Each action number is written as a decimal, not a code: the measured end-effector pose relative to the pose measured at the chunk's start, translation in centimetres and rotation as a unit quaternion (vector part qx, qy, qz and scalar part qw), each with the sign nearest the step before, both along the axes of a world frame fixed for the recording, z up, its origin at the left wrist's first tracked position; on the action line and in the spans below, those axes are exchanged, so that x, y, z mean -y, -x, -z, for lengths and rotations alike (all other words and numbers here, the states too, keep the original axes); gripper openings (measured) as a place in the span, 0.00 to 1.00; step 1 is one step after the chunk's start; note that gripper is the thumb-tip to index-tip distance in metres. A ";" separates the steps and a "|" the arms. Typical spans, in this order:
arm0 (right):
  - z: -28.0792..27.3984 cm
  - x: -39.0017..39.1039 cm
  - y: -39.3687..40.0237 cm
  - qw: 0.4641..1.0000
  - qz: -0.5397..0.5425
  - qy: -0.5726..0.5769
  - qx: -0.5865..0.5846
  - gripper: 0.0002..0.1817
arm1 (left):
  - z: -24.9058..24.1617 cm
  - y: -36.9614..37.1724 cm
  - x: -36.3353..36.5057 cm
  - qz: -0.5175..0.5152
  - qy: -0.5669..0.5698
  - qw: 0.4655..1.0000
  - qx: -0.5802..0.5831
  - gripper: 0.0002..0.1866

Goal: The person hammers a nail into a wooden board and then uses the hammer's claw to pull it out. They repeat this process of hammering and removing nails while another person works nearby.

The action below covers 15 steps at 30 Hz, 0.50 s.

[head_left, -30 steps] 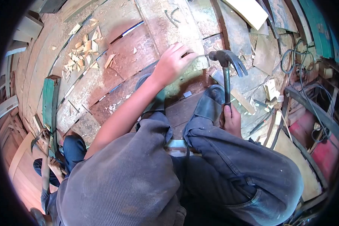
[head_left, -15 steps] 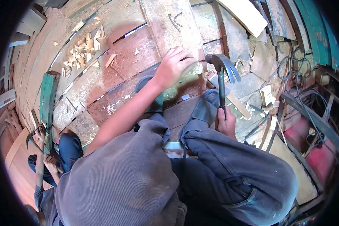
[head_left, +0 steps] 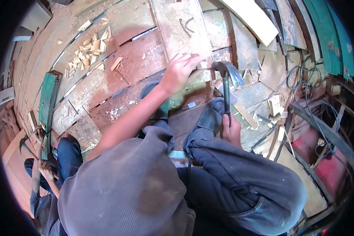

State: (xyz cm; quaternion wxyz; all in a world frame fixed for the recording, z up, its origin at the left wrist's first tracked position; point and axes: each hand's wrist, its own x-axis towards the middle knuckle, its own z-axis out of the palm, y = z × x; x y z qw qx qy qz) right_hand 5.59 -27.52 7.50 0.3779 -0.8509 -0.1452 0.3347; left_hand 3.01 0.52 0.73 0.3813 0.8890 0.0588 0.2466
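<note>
My right hand [head_left: 231, 131] is closed around the lower end of the handle of a claw hammer [head_left: 226, 90]. The hammer stands upright in view, its dark head to the left and its shiny claw to the right. Just left of the head, my left hand [head_left: 177, 74] is closed over a light plank [head_left: 181, 37], fingers pinched together. A thin rod [head_left: 198, 72], nail-like, runs from these fingers toward the hammer face; its ends are hard to make out. Farther up the plank lie bent metal rods [head_left: 187, 26].
Wood offcuts [head_left: 88, 51] are heaped at the upper left. A green post [head_left: 47, 98] rises at left, beside another person's hands [head_left: 46, 171] with a hammer [head_left: 27, 149]. Cables [head_left: 305, 78] and a red object [head_left: 330, 169] lie at right. A pale board [head_left: 251, 19] lies at top.
The hammer head has shifted slightly left and down, closer to my left hand, and my right hand has moved slightly with it. At left, the other person's hammer has shifted.
</note>
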 end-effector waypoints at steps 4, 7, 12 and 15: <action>-1.4 0.5 -0.1 0.997 0.024 -0.073 0.025 0.20 | -0.3 0.1 -0.1 0.000 -0.005 1.000 -0.008 0.21; -0.2 1.9 0.3 0.994 0.019 -0.096 0.056 0.21 | 0.1 0.0 -0.2 0.003 -0.016 1.000 0.017 0.23; 0.2 0.2 0.6 0.999 -0.021 0.005 0.049 0.18 | -0.4 0.1 -0.2 0.004 -0.004 1.000 0.007 0.22; 0.3 0.9 1.0 0.997 0.018 -0.050 0.057 0.25 | -0.1 0.3 -0.1 0.007 -0.011 1.000 0.005 0.22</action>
